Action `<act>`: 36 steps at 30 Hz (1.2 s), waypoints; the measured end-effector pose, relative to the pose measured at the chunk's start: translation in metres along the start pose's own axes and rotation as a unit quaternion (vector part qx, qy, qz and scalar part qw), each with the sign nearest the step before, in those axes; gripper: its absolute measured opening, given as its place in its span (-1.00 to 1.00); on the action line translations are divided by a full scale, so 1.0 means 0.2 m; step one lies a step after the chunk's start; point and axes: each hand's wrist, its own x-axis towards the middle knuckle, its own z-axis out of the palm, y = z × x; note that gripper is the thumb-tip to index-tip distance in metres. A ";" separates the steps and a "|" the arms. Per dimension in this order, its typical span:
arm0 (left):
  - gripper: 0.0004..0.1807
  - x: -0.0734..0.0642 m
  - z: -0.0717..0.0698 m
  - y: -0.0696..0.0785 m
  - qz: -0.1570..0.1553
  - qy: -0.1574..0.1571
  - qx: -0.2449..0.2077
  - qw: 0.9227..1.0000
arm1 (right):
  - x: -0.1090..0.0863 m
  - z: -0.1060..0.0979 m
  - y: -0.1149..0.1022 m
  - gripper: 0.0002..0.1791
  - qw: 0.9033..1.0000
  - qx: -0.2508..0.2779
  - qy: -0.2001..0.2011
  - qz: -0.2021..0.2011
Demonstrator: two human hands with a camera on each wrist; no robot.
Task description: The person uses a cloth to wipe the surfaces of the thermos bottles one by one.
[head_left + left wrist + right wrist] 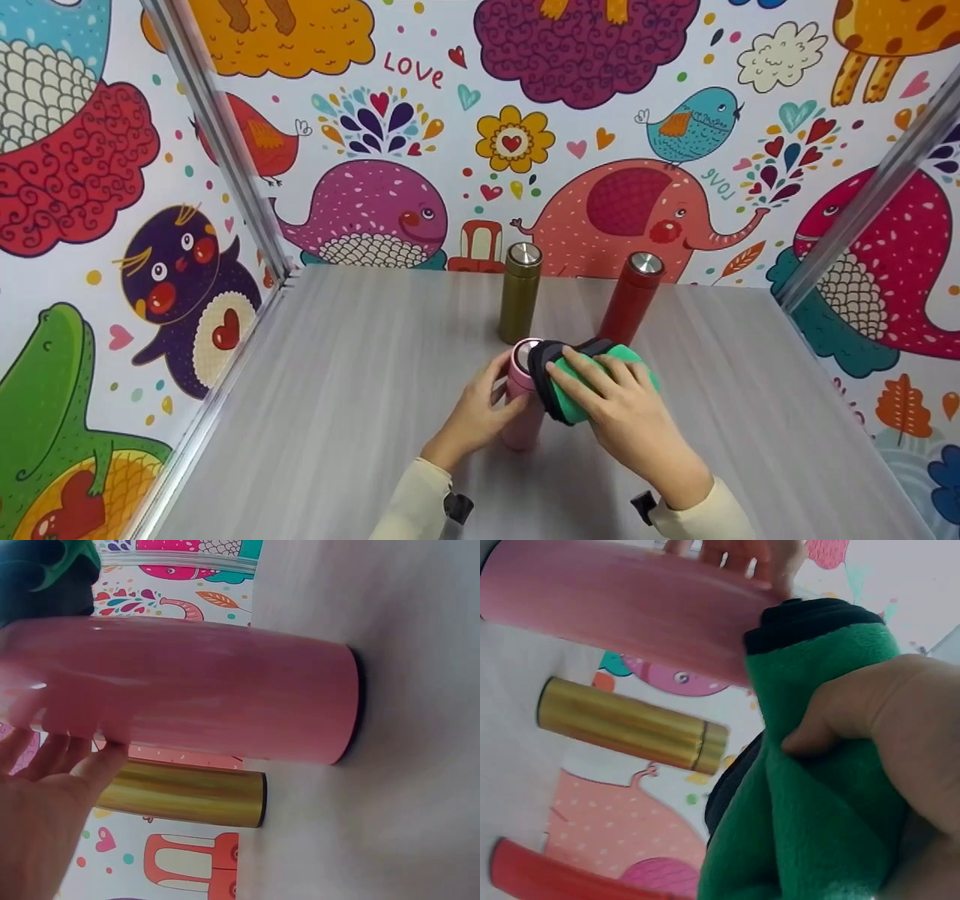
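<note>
A pink thermos bottle [523,427] with a silver-topped lid stands upright on the table. My left hand [478,411] grips its upper part from the left, thumb in front; the left wrist view shows this hand's fingertips [112,754] against the pink side. A folded cloth [581,390], green on one face and black on the other, is in my right hand [630,412]. Its black face lies against the right side of the bottle's top and hides part of it. In the right wrist view, the thumb [832,716] presses into the green cloth.
Behind the pink bottle stand an olive-gold thermos bottle [520,300] and, to the right, a red thermos bottle [634,296], its base hidden by the cloth. The grey table [337,375] is bordered by printed cartoon walls with metal frame posts [225,142].
</note>
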 end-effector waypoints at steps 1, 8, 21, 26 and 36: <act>-0.23 0.00 0.00 0.00 0.002 -0.005 0.002 1.000 | 0.01 -0.01 -0.01 0.12 1.000 -0.004 -0.005 -0.008; -0.20 0.01 -0.01 0.01 0.023 -0.018 0.019 0.999 | 0.10 -0.04 -0.08 0.13 0.997 -0.019 -0.046 -0.058; -0.30 0.01 0.00 0.01 0.004 -0.003 0.015 1.000 | 0.17 0.00 0.02 0.04 0.997 0.015 -0.074 -0.002; -0.16 0.00 0.01 0.02 -0.021 0.001 0.025 0.999 | 0.09 -0.04 0.06 0.03 0.996 -0.001 -0.082 0.028; -0.21 0.00 0.01 0.00 -0.011 -0.008 0.021 1.000 | 0.06 -0.08 -0.06 0.07 0.998 -0.026 -0.048 -0.036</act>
